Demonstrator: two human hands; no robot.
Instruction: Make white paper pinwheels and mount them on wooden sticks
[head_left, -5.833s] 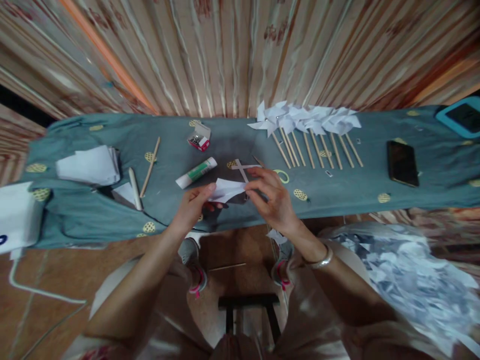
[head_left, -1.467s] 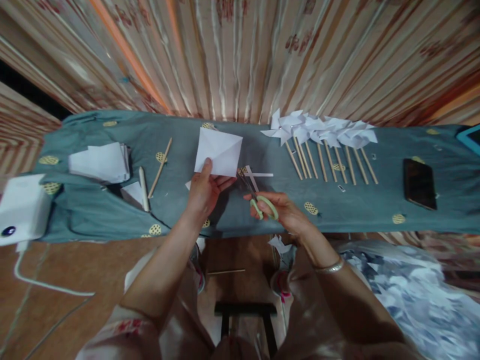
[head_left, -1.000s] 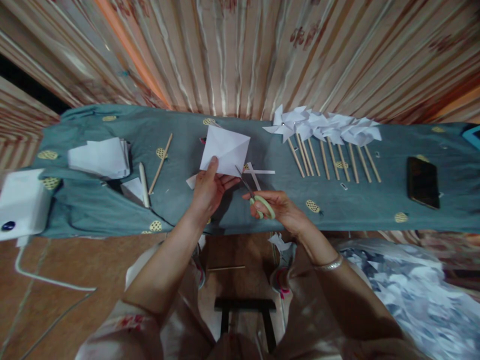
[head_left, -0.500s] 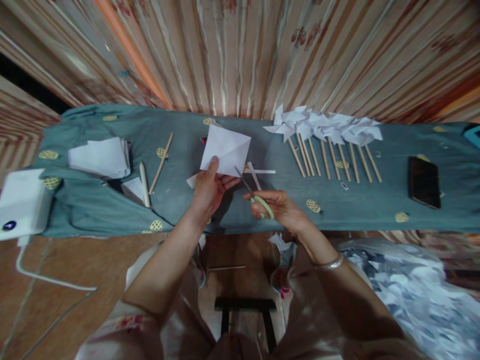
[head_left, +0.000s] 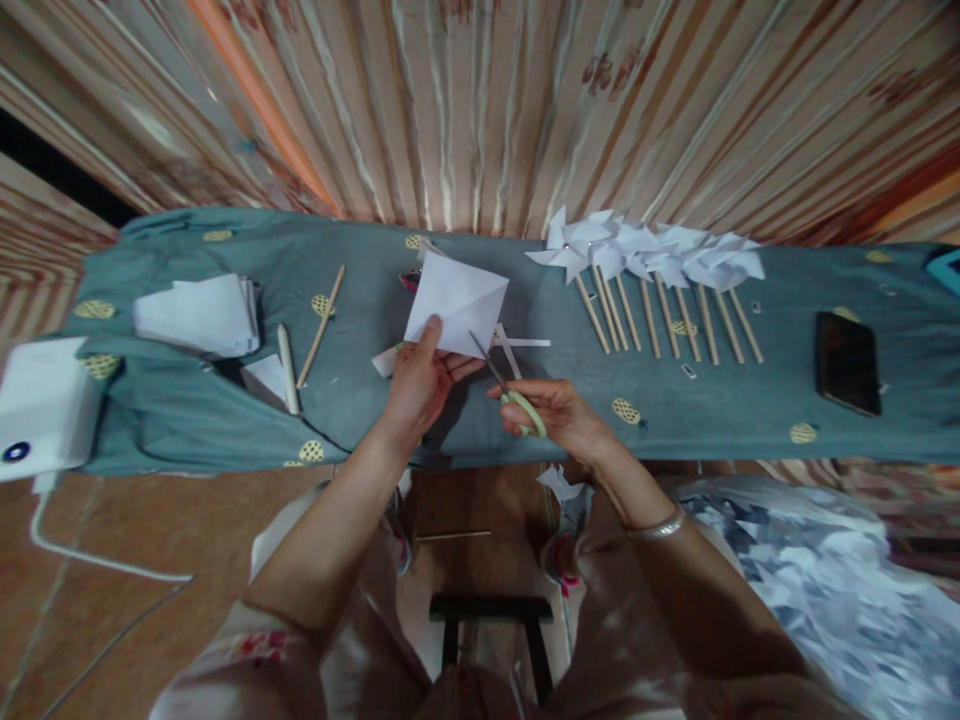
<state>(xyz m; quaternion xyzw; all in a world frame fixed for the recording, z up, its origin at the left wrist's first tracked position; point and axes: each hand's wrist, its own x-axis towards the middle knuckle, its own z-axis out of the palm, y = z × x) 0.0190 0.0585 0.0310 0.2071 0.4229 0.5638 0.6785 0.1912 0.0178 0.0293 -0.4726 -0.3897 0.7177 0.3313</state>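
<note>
My left hand (head_left: 421, 385) pinches a square sheet of white paper (head_left: 459, 300), thumb on top and fingers beneath. Faint crease lines cross the sheet. In my right hand (head_left: 559, 410) is a pair of scissors (head_left: 525, 412) with pale green handles, my fingers closed in the loops. The blades point up and left and overlap the paper's lower right part; whether they cut into it I cannot tell. Narrow paper strips (head_left: 525, 343) lie on the cloth just behind the scissors, and another paper scrap (head_left: 385, 362) shows left of my left hand.
Finished paper pinwheels (head_left: 660, 255) on wooden sticks lie in a row at right, with a phone (head_left: 847, 362) beyond. At left are a paper stack (head_left: 199, 318), a white pen-like tool (head_left: 288, 370), a loose stick (head_left: 322, 325) and a white box (head_left: 45, 400). A plastic bag (head_left: 825, 580) of pinwheels stands lower right.
The paper in my left hand has shifted slightly right and down against the scissors. My right hand and the scissors have barely moved.
</note>
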